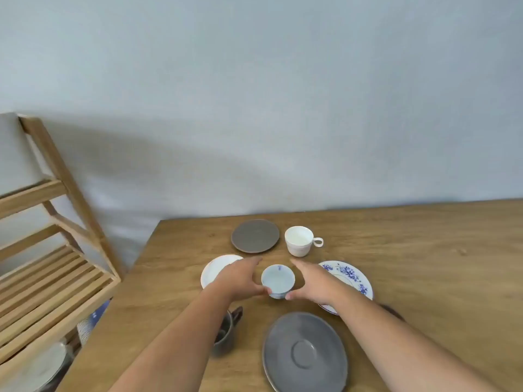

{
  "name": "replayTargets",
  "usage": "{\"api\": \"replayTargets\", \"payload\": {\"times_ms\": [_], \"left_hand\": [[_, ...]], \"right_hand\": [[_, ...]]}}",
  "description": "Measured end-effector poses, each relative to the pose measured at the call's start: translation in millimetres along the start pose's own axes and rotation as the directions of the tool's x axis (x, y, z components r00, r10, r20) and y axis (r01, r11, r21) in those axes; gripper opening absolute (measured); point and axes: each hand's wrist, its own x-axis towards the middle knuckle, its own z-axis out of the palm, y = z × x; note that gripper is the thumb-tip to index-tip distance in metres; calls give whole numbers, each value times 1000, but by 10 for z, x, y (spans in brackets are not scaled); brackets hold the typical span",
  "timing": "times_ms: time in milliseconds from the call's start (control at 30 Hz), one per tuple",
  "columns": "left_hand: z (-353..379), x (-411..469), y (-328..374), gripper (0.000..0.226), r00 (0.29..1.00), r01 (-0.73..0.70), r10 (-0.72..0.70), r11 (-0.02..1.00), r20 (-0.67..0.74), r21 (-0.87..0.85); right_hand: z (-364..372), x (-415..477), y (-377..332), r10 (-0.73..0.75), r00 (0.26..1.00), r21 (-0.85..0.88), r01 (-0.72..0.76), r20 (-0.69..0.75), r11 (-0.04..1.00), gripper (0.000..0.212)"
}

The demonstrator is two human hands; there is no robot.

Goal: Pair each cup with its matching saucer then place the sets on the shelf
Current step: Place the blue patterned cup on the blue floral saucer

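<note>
Thumbs touch the small blue-and-white cup point(278, 280) low on each side, while my other fingers stay spread and off it. My left hand point(242, 278) and my right hand point(314, 281) sit around the cup like two walls. The cup stands upright and has nothing in it.

It sits on a brown wooden table point(424, 264) by a plain pale wall point(283, 94). A wooden shelf point(53, 278) stands to the left, with some dishes low down in it.

I count three cups: this one, a white cup point(300, 240) with a handle, also with nothing in it, and a dark cup point(225, 332) partly hidden under my left arm. I count four saucers: a dark brown saucer point(255, 236), a white saucer point(216, 268), a blue flower saucer point(351, 277) and a big grey saucer point(305, 353).
</note>
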Motion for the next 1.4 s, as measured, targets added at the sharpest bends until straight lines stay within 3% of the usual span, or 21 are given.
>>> {"api": "replayTargets", "payload": {"times_ms": [100, 200, 300, 400, 633, 900, 1400], "left_hand": [[68, 65, 38, 86, 999, 3, -2, 1000, 33, -29], [151, 107, 35, 75, 999, 24, -21, 997, 36, -77], [178, 133, 10, 65, 998, 58, -57, 990, 6, -130], [129, 146, 36, 63, 999, 47, -51, 980, -15, -193], [-33, 148, 489, 56, 985, -162, 114, 872, -131, -461], [359, 357, 1005, 57, 979, -203, 189, 849, -78, -488], [706, 480, 1079, 70, 991, -132, 115, 882, -65, -452]], "right_hand": [[97, 59, 18, 9, 999, 40, -8, -37, 999, 92], [186, 120, 50, 0, 996, 118, 11, -91, 993, 64], [197, 104, 12, -16, 994, 158, 32, -104, 987, 55], [141, 88, 10, -13, 995, 217, 35, -102, 975, 54], [-378, -92, 234, -22, 983, 352, 86, -182, 932, 62], [-599, -341, 767, 65, 979, 341, 5, -193, 940, 49], [-518, -294, 1055, 71, 989, 344, -23, -128, 939, 70]]}}
